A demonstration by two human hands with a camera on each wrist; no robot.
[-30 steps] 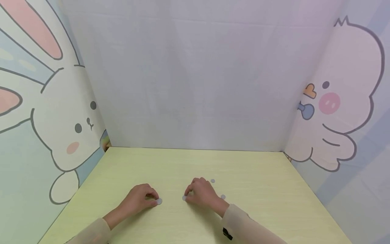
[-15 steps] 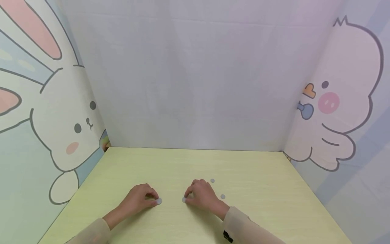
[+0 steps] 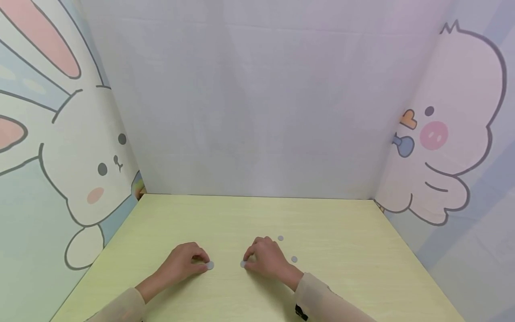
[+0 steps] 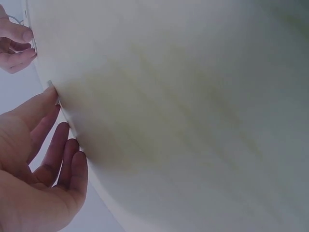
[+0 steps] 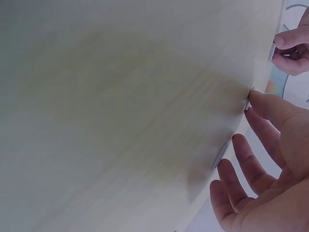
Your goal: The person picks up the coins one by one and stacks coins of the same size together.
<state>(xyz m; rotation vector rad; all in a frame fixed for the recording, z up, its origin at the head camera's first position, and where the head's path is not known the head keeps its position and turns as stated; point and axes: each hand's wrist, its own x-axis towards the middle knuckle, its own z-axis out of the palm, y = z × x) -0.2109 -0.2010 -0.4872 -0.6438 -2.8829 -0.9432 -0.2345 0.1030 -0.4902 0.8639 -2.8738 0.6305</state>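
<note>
On the pale yellow table my left hand (image 3: pixel 183 263) pinches a small silver-grey coin (image 3: pixel 210 265) between thumb and forefinger. To its right, a gap of bare tabletop away, my right hand (image 3: pixel 266 258) holds a similar coin (image 3: pixel 243 264) in its thumb and fingertips. Both coins lie at or on the surface. The right wrist view shows that coin (image 5: pixel 248 100) nearly edge-on, and another coin (image 5: pixel 220 154) flat near the lower fingertips. In the left wrist view only a sliver of the left coin (image 4: pixel 49 84) shows at the thumb tip.
Two more coins lie loose beyond and right of the right hand: a farther coin (image 3: pixel 280 238) and a nearer coin (image 3: pixel 294 259) by the wrist. The table (image 3: pixel 342 232) meets a plain grey-white backdrop (image 3: pixel 249 112), with cartoon-printed sheets at both sides.
My right hand has slid its coin slightly toward me over the table, roughly level with the left coin, then stayed. The left hand has not moved.
</note>
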